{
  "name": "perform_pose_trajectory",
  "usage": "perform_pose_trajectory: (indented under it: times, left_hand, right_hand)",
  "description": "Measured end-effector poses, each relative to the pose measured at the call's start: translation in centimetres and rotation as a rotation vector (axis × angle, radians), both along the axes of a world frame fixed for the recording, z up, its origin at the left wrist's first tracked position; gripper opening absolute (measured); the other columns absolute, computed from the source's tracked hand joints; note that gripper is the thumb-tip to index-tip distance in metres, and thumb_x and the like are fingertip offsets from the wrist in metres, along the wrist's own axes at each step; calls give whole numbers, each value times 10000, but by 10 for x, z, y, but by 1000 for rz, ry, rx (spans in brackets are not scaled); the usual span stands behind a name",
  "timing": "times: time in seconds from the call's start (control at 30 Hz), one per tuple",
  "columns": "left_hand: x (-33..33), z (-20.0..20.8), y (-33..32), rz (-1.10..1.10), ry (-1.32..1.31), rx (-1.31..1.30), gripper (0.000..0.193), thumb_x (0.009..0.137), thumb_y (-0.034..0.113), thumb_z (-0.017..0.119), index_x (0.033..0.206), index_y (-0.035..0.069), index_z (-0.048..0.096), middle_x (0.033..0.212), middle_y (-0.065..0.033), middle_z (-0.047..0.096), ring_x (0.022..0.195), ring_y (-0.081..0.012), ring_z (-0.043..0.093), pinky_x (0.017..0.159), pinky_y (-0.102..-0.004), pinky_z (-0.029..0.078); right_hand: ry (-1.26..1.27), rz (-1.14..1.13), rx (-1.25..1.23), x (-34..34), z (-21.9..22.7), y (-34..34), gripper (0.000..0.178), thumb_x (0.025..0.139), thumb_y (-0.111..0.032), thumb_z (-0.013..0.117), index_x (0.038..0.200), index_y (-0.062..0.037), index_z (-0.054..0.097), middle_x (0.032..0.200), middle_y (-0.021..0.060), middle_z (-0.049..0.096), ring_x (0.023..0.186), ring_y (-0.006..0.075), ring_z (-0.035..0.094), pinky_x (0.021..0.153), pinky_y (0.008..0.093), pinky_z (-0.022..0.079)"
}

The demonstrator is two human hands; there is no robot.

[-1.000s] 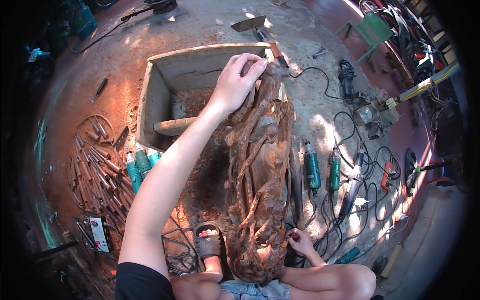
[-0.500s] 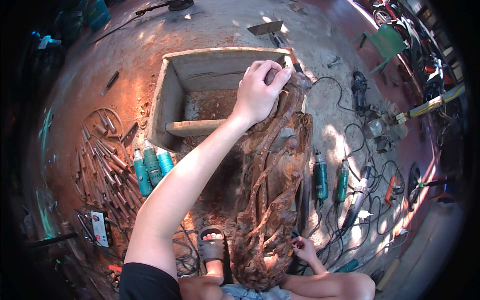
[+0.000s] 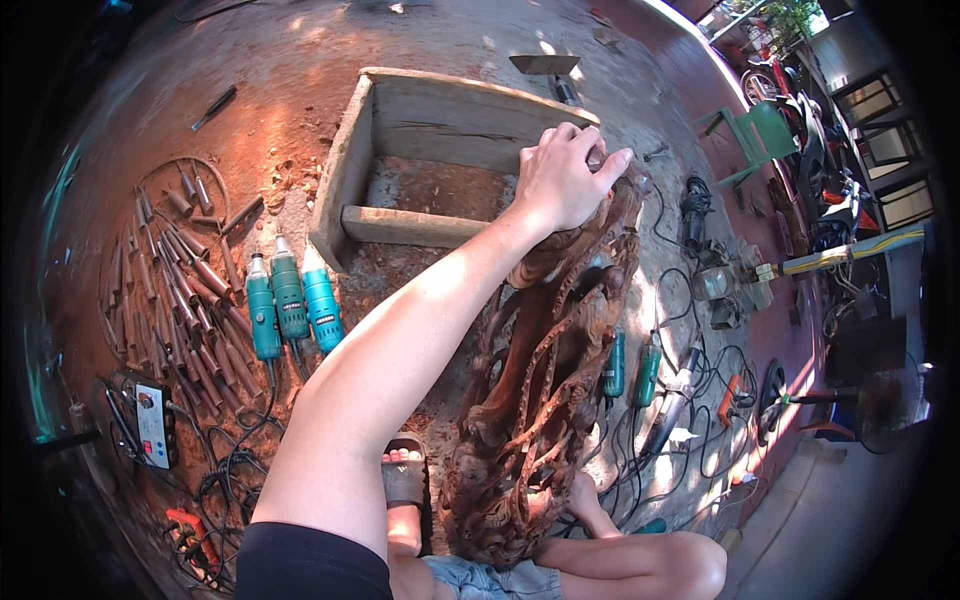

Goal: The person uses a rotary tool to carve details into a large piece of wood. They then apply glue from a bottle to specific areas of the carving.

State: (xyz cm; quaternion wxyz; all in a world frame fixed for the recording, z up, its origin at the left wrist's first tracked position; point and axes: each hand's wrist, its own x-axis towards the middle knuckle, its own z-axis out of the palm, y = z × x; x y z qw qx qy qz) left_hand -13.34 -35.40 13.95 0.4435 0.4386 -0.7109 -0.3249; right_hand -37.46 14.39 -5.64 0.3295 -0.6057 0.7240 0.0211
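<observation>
My left hand (image 3: 565, 180) reaches across from the lower left, its fingers curled over the knobby top end of a carved wood piece (image 3: 545, 400). The carving is long, reddish brown, and full of twisted, root-like strands and openings. It leans between my legs, its lower end close to my shorts and its top tilted away to the right. Beyond the hand lies a weathered wooden box frame (image 3: 420, 225) with a crossbar. My right hand does not show. Beside the carving's base, bare skin (image 3: 592, 505) of my other leg is partly hidden.
Several teal rotary tools (image 3: 288, 300) lie left, near a heap of metal bits (image 3: 190, 320) and a control box (image 3: 152, 425). Green rotary tools (image 3: 646, 372) and tangled cords lie right. A flat-bladed tool (image 3: 545, 65) lies beyond the box; a green chair (image 3: 760, 135) stands far right.
With my left hand on it, the carving's top has swung right and its lower end slightly left, showing more of its openwork. The whole view has shifted and turned slightly.
</observation>
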Motion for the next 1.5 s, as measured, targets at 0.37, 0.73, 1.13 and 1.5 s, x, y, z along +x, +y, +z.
perform_pose_trajectory:
  times: [0.37,0.73,1.13,1.5]
  left_hand:
    - [4,-7,-7,-49,-42,-43,533,1081,594,503,1144,103,701,1126,-112,626,1170,-294,586,1057,-458,436]
    - [50,21,-29,-397,-194,170,863,1063,757,359,1637,121,456,1697,-131,424,1555,-319,409,1293,-452,323]
    - [88,16,-17,-466,-542,501,1370,651,878,812,1670,75,372,1482,-196,623,1355,-279,620,1120,-463,529]
    - [36,14,-8,-334,-327,181,1391,754,925,676,1727,92,136,1668,-319,346,1534,-436,417,1275,-495,374]
  right_hand:
    - [-84,-166,-9,30,41,10,266,942,-216,711,1122,-49,611,983,196,683,899,412,698,782,493,552]
    - [-6,-153,-125,39,29,18,306,990,-317,679,1128,-57,592,1030,204,681,911,461,682,783,552,541]
    - [66,-22,-87,34,24,15,378,993,-279,635,1266,-22,585,1150,229,680,1020,481,679,851,568,557]
    - [134,166,-158,-12,-47,53,452,910,-232,711,1276,-2,579,1164,220,661,1025,475,678,829,573,560]
